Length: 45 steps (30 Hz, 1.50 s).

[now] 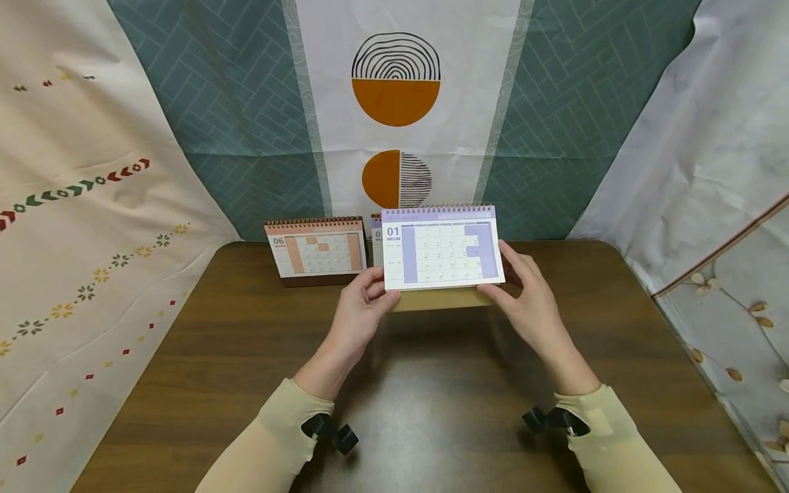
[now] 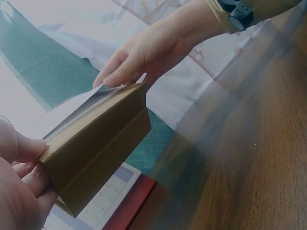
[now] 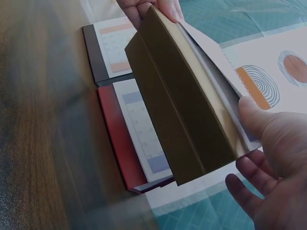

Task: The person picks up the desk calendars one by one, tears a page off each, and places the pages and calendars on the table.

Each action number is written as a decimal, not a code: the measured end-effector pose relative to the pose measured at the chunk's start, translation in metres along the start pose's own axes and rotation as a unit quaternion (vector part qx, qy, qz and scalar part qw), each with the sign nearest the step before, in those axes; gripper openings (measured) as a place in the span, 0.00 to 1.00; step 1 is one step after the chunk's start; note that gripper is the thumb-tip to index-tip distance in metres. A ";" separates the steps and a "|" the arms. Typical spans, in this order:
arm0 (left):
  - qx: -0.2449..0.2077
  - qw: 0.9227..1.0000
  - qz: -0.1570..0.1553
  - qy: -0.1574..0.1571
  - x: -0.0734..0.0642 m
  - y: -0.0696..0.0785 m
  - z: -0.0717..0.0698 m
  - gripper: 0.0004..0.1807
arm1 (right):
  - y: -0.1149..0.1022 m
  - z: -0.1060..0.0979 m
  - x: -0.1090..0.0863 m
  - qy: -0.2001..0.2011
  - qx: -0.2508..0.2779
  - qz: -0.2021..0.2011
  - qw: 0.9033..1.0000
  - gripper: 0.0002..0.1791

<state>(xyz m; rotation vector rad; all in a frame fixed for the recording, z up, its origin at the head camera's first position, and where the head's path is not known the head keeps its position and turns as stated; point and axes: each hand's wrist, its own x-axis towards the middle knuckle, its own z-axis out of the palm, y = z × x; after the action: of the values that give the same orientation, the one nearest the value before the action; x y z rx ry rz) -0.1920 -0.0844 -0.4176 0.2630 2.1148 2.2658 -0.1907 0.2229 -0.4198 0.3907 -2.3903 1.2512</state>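
A spiral-bound desk calendar (image 1: 440, 253) with purple columns and "01" on its page is held up over the table, facing the head camera. Its gold cardboard base (image 3: 177, 105) shows from below in both wrist views. My left hand (image 1: 357, 311) grips the lower left corner, thumb in front and fingers behind. At the lower right, my right hand (image 1: 533, 298) holds the other corner, its thumb on the front edge. In the right wrist view, the pages stand slightly apart from the base at that end.
Behind the held calendar stands another purple calendar (image 3: 139, 127) with a red base, mostly hidden in the head view. To its left stands an orange calendar (image 1: 323, 253) marked "06". Patterned cloth (image 1: 246, 103) hangs behind the wooden table (image 1: 246, 356).
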 end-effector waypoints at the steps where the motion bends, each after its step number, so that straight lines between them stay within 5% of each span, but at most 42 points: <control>1: 0.000 1.000 0.002 0.000 0.000 0.000 0.000 0.24 | 0.000 0.000 0.000 0.000 0.001 0.000 1.000 0.50; 28: 0.000 1.000 0.011 -0.009 0.001 -0.005 0.003 0.24 | -0.005 0.003 -0.002 -0.004 -0.007 0.007 1.000 0.44; 35: 0.004 1.000 0.013 -0.009 0.001 -0.006 0.004 0.24 | -0.005 0.004 -0.004 -0.011 -0.038 0.007 0.999 0.53; 45: -0.003 1.000 0.013 -0.001 0.000 -0.005 0.004 0.24 | -0.007 0.005 -0.003 0.016 -0.045 -0.010 0.999 0.49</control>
<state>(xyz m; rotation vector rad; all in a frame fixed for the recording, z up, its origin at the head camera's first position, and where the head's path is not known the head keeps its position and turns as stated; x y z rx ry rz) -0.1921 -0.0799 -0.4221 0.2942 2.1154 2.2835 -0.1863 0.2146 -0.4189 0.3637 -2.3992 1.1287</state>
